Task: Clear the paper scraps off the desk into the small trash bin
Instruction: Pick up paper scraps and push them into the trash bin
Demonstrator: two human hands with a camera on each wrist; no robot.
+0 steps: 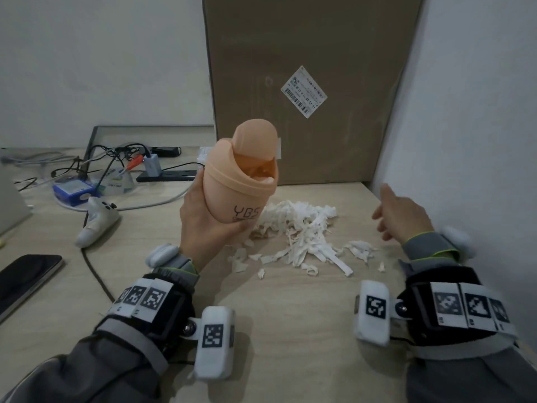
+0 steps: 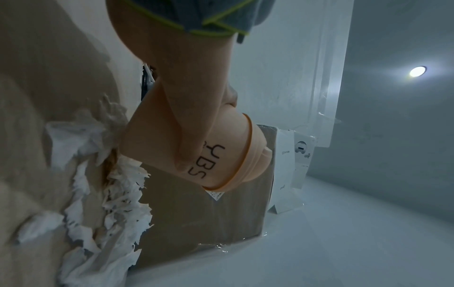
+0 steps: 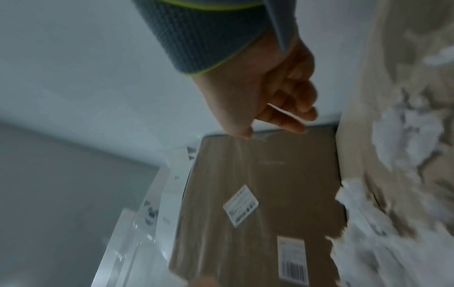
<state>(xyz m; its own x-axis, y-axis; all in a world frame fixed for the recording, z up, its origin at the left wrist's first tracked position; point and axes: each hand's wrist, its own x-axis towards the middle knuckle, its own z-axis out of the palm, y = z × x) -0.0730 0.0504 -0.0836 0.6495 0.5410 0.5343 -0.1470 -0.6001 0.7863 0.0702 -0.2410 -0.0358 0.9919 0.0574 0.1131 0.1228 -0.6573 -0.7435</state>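
My left hand (image 1: 203, 219) grips a small peach trash bin (image 1: 241, 175) marked "YBS" and holds it lifted above the desk, tilted back. Its swing lid (image 1: 255, 138) stands tipped open, and white scraps show inside the mouth. In the left wrist view my thumb lies across the bin (image 2: 221, 155) beside the lettering. A heap of white paper scraps (image 1: 299, 228) lies on the desk just right of the bin, also seen as blurred scraps (image 3: 403, 139) in the right wrist view. My right hand (image 1: 401, 213) hovers empty right of the heap, its fingers (image 3: 294, 108) loosely curled.
A tall cardboard box (image 1: 305, 82) stands at the back against the right wall (image 1: 479, 112). Cables, a power strip (image 1: 165, 175) and a blue box (image 1: 74, 191) clutter the back left. A white controller (image 1: 97, 219) and a black phone (image 1: 23, 283) lie at the left.
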